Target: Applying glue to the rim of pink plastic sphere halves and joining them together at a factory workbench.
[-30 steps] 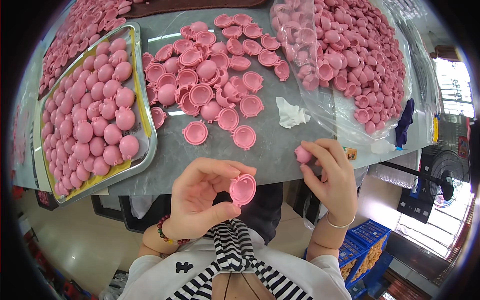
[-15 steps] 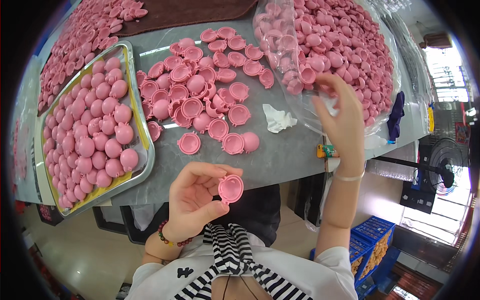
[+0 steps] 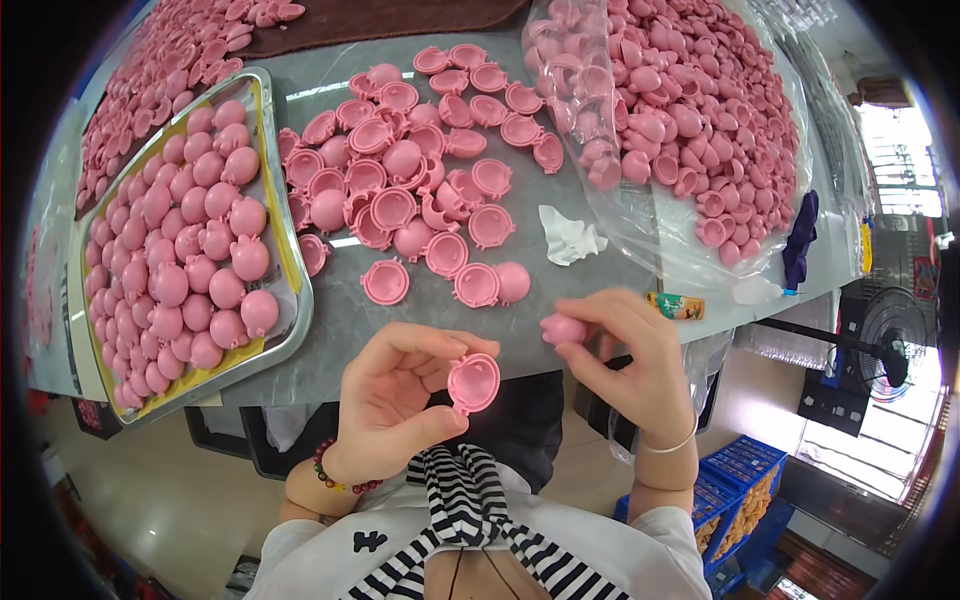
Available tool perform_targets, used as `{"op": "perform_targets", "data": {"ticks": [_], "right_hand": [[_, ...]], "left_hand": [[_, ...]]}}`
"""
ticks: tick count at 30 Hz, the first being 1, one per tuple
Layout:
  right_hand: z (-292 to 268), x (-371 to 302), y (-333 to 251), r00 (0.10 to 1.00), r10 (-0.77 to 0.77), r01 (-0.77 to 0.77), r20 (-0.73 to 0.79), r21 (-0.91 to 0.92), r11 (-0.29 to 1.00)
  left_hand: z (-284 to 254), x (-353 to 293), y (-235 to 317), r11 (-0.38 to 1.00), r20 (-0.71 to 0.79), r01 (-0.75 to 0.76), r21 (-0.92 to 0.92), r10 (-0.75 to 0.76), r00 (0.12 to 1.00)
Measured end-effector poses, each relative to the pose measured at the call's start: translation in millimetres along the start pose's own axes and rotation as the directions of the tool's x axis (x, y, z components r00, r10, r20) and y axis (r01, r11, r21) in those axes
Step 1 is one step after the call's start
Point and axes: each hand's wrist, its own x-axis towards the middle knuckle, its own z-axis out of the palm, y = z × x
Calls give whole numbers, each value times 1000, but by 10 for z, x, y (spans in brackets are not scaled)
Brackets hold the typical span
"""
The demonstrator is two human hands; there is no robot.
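One hollow pink half-shell (image 3: 473,383) is sitting in the left grip (image 3: 400,395), right of the metal tray (image 3: 304,300), thumb and fingers parting only enough to pinch its edges. Farther right of the tray, the right grip (image 3: 635,360) is pinching a knobby, rounded pink piece (image 3: 563,330), nearly closed around it. Just beside the tray, loose smooth shells (image 3: 395,210) are lying heaped on the grey counter (image 3: 345,335); well right of the tray, a crumpled white scrap (image 3: 572,236) is lying near a clear plastic bag (image 3: 640,235).
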Motion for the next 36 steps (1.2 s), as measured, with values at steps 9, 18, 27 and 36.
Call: {"op": "perform_targets", "data": {"ticks": [9,18,27,36], "right_hand": [[58,-201,-100,975,-163,184,-152,138,973],[296,-177,-27,903,-370,413,-217,203,888],[407,-248,-68,878,-377,407,-295,45,912],[584,-359,-48,791,-453,531,-411,95,842]], "left_hand": [[104,-8,-44,980,0,-10,199,10,1000],[198,-2,-76,877,27,-91,471,89,996],[193,47,-93,791,21,-122,599,137,990],[187,115,-98,764,112,-217,607,187,976]]}}
